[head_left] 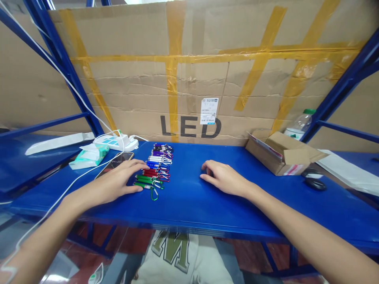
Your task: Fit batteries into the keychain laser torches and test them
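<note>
A row of small keychain flashlights with carabiner clips lies on the blue table (183, 197), sorted by colour from front to back. Nearest me are the green flashlights (145, 180), then the red flashlights (151, 173), blue flashlights (155, 165), silver flashlights (156, 159) and the purple and black ones. My left hand (124, 176) rests at the left ends of the row, fingers and thumb apart, the fingertips at the blue and red ones. My right hand (223, 177) lies on the table right of the row, fingers loosely bent, thumb apart, holding nothing visible.
Left of the row lie a phone (114, 165), a tissue pack (89, 156) and a white power strip (121, 142) with a cable. At right are an open cardboard box (281, 154), a black mouse (315, 184) and a bottle (300, 124). A large carton (136, 94) stands behind.
</note>
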Motion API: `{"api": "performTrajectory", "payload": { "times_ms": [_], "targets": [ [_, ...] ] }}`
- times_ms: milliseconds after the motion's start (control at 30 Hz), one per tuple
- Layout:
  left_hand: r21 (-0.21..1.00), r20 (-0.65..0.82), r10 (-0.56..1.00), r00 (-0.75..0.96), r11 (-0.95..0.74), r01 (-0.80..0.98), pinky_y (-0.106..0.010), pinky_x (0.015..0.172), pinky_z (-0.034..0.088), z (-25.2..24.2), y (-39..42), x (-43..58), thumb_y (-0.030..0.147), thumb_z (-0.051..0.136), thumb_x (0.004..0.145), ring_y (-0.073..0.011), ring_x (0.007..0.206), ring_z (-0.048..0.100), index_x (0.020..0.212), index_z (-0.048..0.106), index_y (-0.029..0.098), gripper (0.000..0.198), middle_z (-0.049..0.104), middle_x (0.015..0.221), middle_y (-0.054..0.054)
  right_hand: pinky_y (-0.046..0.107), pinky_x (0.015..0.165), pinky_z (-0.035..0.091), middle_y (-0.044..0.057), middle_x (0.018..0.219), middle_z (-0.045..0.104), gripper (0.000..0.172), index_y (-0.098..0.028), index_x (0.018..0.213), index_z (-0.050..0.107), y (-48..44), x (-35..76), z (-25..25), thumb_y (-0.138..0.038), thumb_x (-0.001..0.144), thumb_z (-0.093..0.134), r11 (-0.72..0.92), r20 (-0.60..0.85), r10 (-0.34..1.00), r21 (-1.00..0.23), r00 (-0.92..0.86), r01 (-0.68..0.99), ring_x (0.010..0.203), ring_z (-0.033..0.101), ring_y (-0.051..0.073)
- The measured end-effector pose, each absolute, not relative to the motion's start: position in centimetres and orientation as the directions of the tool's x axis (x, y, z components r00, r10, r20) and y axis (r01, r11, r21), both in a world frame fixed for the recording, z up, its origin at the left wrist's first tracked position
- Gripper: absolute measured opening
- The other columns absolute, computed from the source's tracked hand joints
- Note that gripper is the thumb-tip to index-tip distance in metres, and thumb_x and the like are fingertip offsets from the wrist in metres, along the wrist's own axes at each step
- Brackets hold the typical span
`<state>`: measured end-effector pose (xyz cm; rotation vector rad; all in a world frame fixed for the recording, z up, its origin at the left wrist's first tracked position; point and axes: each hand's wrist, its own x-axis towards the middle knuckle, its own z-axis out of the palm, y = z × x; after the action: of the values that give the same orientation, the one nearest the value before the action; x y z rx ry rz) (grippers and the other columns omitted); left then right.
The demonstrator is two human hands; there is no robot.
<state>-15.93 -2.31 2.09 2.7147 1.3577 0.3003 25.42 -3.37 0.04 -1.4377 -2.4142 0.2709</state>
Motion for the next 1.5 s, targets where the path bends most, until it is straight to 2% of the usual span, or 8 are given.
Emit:
{"api": "performTrajectory", "payload": {
  "times_ms": [167,300,433,567,667,867,1100,1500],
  "targets": [
    [0.163,0.112,0.823,0.557,-0.568,0.806,-0.060,0.127,0.041,2.2,-2.9,-15.7,0.070,0.062,0.100,-0.0402,0.162,0.035,0.164,0.047,0.033,0.076,0.042,0.174,-0.008,0.038,0.081,0.051,0.007,0.104,0.073,0.021,-0.023,0.116,0.063,-3.3,25.4,0.0,-0.042,0.108,0.060,0.475,0.176,0.880,-0.323,-0.442,0.819,0.095,0.069,0.026],
    [0.186,0.133,0.807,0.576,-0.591,0.785,-0.057,0.130,0.037,1.8,-2.7,-15.3,0.072,0.062,0.099,-0.0387,0.164,0.031,0.172,0.033,0.033,0.087,0.034,0.178,-0.008,0.037,0.080,0.050,0.008,0.105,0.073,0.021,-0.022,0.115,0.063,-3.2,25.4,0.1,-0.041,0.108,0.060,0.464,0.157,0.886,-0.322,-0.437,0.825,0.094,0.069,0.026],
    [0.190,0.071,0.804,0.591,-0.592,0.783,-0.054,0.132,0.036,0.9,-2.3,-14.4,0.074,0.059,0.100,-0.0360,0.166,0.026,0.175,0.024,0.030,0.094,0.028,0.179,-0.009,0.038,0.081,0.050,0.008,0.107,0.072,0.020,-0.022,0.115,0.062,-3.3,25.4,0.3,-0.040,0.108,0.061,0.459,0.156,0.888,-0.315,-0.432,0.830,0.096,0.069,0.026],
    [0.137,0.083,0.817,0.570,-0.576,0.806,-0.059,0.135,0.026,-0.2,-2.3,-13.6,0.069,0.041,0.110,-0.0356,0.167,0.020,0.174,0.030,0.027,0.077,0.028,0.179,-0.007,0.038,0.081,0.050,0.008,0.108,0.072,0.019,-0.022,0.114,0.062,-3.4,25.4,0.5,-0.039,0.107,0.062,0.455,0.152,0.891,-0.317,-0.429,0.832,0.096,0.069,0.026],
    [0.129,0.105,0.810,0.577,-0.587,0.800,-0.055,0.137,0.023,-0.8,-2.1,-13.1,0.066,0.036,0.112,-0.0333,0.168,0.019,0.175,0.026,0.024,0.076,0.023,0.180,-0.006,0.038,0.082,0.050,0.009,0.109,0.072,0.019,-0.021,0.114,0.061,-3.4,25.4,0.6,-0.039,0.107,0.061,0.455,0.149,0.890,-0.313,-0.430,0.834,0.097,0.069,0.027],
    [0.186,0.106,0.814,0.571,-0.581,0.793,-0.053,0.138,0.019,-1.1,-1.0,-11.9,0.058,0.023,0.116,-0.0291,0.168,0.018,0.174,0.028,0.024,0.068,0.023,0.180,-0.005,0.039,0.083,0.050,0.009,0.108,0.072,0.019,-0.021,0.114,0.061,-3.2,25.6,0.5,-0.039,0.108,0.061,0.451,0.148,0.893,-0.310,-0.426,0.837,0.098,0.069,0.028],
    [0.184,0.087,0.843,0.531,-0.537,0.823,-0.052,0.139,0.014,-1.1,0.4,-11.2,0.061,0.018,0.114,-0.0271,0.169,0.014,0.175,0.026,0.020,0.074,0.020,0.181,-0.006,0.039,0.083,0.050,0.010,0.111,0.072,0.022,-0.020,0.117,0.062,-3.1,25.7,0.5,-0.040,0.108,0.061,0.442,0.151,0.897,-0.300,-0.415,0.846,0.099,0.069,0.028],
    [0.185,0.069,0.903,0.424,-0.429,0.884,-0.054,0.138,0.013,-1.9,2.7,-9.8,0.060,0.015,0.111,-0.0298,0.169,0.012,0.173,0.032,0.016,0.078,0.020,0.180,-0.009,0.039,0.083,0.050,0.011,0.111,0.073,0.020,-0.021,0.115,0.062,-3.0,25.7,0.4,-0.040,0.108,0.061,0.443,0.163,0.896,-0.283,-0.412,0.851,0.099,0.070,0.029]
  ]
}}
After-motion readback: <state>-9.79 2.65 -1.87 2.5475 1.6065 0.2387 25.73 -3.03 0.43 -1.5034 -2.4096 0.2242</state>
